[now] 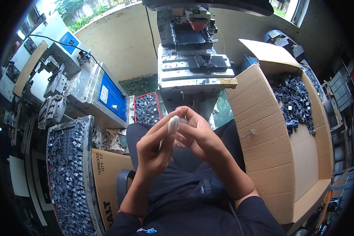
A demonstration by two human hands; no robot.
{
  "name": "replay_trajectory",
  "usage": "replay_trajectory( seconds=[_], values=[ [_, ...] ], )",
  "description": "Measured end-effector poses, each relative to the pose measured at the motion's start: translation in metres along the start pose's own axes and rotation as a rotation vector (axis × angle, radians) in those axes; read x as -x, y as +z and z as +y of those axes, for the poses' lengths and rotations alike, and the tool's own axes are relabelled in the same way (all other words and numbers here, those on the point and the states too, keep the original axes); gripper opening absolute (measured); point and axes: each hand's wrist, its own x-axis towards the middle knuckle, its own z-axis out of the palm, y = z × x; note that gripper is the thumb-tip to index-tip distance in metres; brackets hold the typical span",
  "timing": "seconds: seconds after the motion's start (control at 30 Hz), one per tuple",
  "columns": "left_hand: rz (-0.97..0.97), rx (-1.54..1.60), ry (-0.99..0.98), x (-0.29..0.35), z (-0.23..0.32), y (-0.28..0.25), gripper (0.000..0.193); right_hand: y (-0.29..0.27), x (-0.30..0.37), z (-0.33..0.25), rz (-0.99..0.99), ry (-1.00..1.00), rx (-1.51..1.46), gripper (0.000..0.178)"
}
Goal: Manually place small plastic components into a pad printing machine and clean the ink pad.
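Note:
My two hands meet in front of my lap, below the machine. A white wrap or finger cover (173,125) appears to sit on the thumb of my left hand (150,147). The left hand's fingers are bent and reach towards the right. Against them rests my right hand (200,135), its index fingertip touching the left fingertips and its thumb close beside the white cover. Both hands are closed around the space between them. Anything small held there is hidden by the fingers.
Ahead stands a printing machine (197,82) with a dark fixture (208,63). An open cardboard box (269,153) at right holds many dark small parts (293,100). More parts fill a tray (88,157) at left and a red-rimmed crate (159,102). A blue-panelled machine (112,96) stands left.

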Motion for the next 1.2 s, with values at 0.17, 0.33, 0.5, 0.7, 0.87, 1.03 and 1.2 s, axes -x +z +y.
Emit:
replay_trajectory(
  seconds=[0.17, 0.33, 0.5, 0.7, 0.87, 1.03, 1.2],
  values=[
    [0.084, -0.049, -0.073, -0.018, -0.011, -0.012, 0.036, -0.016, -0.015, 0.0, -0.044, 0.058, 0.006, 0.039],
    [0.001, -0.387, -0.047, -0.117, -0.003, -0.039, 0.035, -0.072, -0.051, 0.022, -0.043, 0.046, 0.287, 0.031],
    [-0.216, -0.874, 0.278, -0.236, -0.021, -0.063, 0.035, -0.161, -0.079, 0.091, 0.129, 0.315, 0.419, 0.035],
    [-0.614, -1.309, 0.448, -0.315, -0.04, -0.043, 0.04, -0.23, -0.086, 0.14, 0.399, 0.457, 0.658, 0.032],
    [-0.756, -1.368, 0.305, -0.333, -0.036, -0.033, 0.043, -0.235, -0.09, 0.143, 0.419, 0.405, 0.663, 0.034],
    [-0.827, -1.41, 0.203, -0.345, -0.026, -0.026, 0.04, -0.237, -0.089, 0.143, 0.447, 0.405, 0.647, 0.034],
    [-0.821, -1.391, 0.272, -0.346, -0.029, -0.018, 0.034, -0.24, -0.09, 0.145, 0.466, 0.382, 0.639, 0.034]
  ],
)
